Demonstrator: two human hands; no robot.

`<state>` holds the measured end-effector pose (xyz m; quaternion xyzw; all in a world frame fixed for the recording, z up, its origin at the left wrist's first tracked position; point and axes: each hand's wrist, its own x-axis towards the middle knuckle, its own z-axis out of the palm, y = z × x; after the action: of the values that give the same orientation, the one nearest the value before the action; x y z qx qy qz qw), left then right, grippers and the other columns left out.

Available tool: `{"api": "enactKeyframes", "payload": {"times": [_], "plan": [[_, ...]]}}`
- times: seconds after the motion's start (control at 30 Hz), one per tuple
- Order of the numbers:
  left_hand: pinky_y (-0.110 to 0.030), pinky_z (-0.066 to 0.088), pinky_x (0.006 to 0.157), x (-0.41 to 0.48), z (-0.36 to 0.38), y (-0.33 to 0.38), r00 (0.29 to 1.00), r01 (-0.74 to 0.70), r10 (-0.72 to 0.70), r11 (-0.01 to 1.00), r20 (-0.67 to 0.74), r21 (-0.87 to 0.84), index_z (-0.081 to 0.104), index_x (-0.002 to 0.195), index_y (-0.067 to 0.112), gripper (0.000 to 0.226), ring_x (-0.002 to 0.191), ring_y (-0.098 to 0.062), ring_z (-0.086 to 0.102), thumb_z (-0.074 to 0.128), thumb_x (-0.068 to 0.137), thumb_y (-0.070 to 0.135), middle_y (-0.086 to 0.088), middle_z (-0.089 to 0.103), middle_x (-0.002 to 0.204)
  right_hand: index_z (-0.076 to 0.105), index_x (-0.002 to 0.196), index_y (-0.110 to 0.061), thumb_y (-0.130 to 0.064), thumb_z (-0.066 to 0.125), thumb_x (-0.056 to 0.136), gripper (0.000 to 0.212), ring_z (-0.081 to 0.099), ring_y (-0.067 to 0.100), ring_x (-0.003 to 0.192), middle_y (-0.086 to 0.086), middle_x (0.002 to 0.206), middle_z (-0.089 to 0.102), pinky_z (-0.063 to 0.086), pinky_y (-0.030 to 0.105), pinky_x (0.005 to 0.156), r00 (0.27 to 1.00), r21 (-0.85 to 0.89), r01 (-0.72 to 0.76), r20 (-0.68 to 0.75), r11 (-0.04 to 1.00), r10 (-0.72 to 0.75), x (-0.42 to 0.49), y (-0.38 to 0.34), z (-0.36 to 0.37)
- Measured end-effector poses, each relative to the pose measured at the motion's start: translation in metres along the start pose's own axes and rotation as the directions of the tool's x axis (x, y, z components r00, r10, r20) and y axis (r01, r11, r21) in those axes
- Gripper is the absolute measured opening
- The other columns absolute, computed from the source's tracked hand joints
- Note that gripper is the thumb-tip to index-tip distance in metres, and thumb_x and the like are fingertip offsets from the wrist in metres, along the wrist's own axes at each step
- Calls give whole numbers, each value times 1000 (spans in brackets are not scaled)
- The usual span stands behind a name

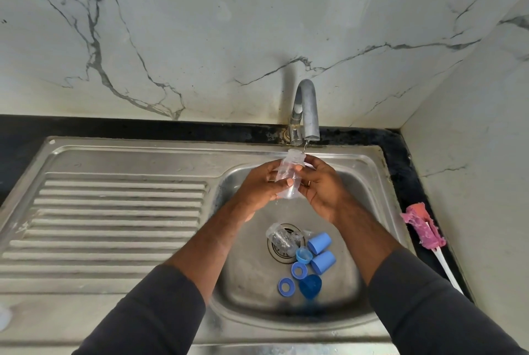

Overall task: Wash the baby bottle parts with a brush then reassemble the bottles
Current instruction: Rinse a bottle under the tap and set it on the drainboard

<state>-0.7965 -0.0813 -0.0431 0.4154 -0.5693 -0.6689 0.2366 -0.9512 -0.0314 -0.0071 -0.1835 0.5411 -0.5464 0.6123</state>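
A clear baby bottle (289, 174) is held over the sink basin (243, 240), its open neck just under the tap spout (310, 114), where a thin stream of water falls. My left hand (262, 185) grips the bottle's body from the left. My right hand (320, 183) holds it from the right, fingers curled round the upper part. On the basin floor lie a second clear bottle (282, 237) over the drain, two blue caps (319, 243) (323, 261), two blue rings (299, 270) (285, 287) and other blue parts (310, 286). The pink sponge brush (423, 228) lies on the right counter.
The ribbed steel draining board (114, 217) stretches to the left of the basin. A black counter edge (143, 128) runs behind the sink under the marble wall. The brush's white handle (446, 266) points toward me along the narrow right counter strip.
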Motion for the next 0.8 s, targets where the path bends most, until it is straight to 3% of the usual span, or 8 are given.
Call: {"api": "enactKeyframes", "payload": {"times": [0.13, 0.27, 0.4, 0.43, 0.53, 0.63, 0.73, 0.8], "plan": [[-40, 58, 90, 6, 6, 3, 979, -43, 95, 962, -180, 270, 67, 112, 25, 56, 96, -11, 71, 90, 62, 36, 7, 75, 103, 61, 123, -4, 5, 48, 95, 32, 68, 27, 93, 18, 109, 70, 57, 34, 78, 999, -10, -20, -26, 1000, 20, 2, 0, 4], [-29, 53, 72, 5, 22, 8, 954, -83, 192, 908, -232, 410, 55, 102, 30, 60, 85, -7, 65, 90, 55, 44, 10, 69, 93, 59, 123, -8, -7, 64, 94, 29, 72, 22, 92, 14, 110, 73, 54, 31, 69, 1000, -85, -9, -12, 996, 8, 0, 2, 6], [-11, 49, 66, 10, 24, 11, 979, -71, 120, 957, -163, 280, 54, 108, 29, 49, 88, -2, 63, 88, 73, 35, 8, 67, 101, 59, 124, -9, -1, 72, 87, 40, 73, 26, 103, 10, 112, 75, 58, 36, 83, 994, -139, 54, -88, 989, -66, 1, -1, -5], [-12, 52, 67, 11, 21, 12, 988, -63, 91, 976, -128, 208, 55, 110, 27, 44, 90, -7, 65, 84, 79, 32, 5, 67, 103, 60, 124, -10, -1, 74, 86, 41, 73, 26, 103, 9, 112, 75, 58, 35, 82, 991, -143, 57, -112, 988, -74, 1, -3, -9], [-36, 60, 82, 11, 11, 5, 999, -1, 4, 997, -34, 78, 55, 119, 22, 37, 106, -23, 64, 76, 88, 24, -4, 62, 115, 61, 124, -15, -3, 77, 83, 45, 71, 25, 105, 2, 113, 75, 59, 38, 80, 992, -272, 33, -111, 962, -65, -2, -2, -16], [-43, 61, 86, 8, 3, -4, 999, 52, -50, 985, -17, 166, 56, 125, 23, 49, 105, -23, 65, 79, 82, 18, -5, 64, 116, 61, 122, -18, -2, 79, 81, 47, 68, 18, 107, -3, 114, 72, 57, 37, 91, 996, -510, 67, -19, 858, -89, -7, 11, -17], [-36, 61, 81, 3, -3, -14, 997, 76, -69, 958, -35, 275, 61, 124, 17, 39, 103, -17, 65, 68, 89, 4, -3, 67, 116, 61, 118, -24, -7, 83, 77, 49, 63, 9, 102, -6, 113, 66, 50, 20, 83, 977, -753, 157, 24, 639, -212, -9, 26, -17], [-29, 56, 77, -1, -6, -16, 993, 97, -78, 961, -84, 258, 65, 118, 17, 34, 104, -15, 64, 57, 91, -2, -1, 69, 115, 61, 114, -30, -11, 83, 76, 48, 61, 6, 100, -8, 113, 67, 45, 16, 80, 961, -805, 173, 12, 568, -276, -10, 30, -18]]}}
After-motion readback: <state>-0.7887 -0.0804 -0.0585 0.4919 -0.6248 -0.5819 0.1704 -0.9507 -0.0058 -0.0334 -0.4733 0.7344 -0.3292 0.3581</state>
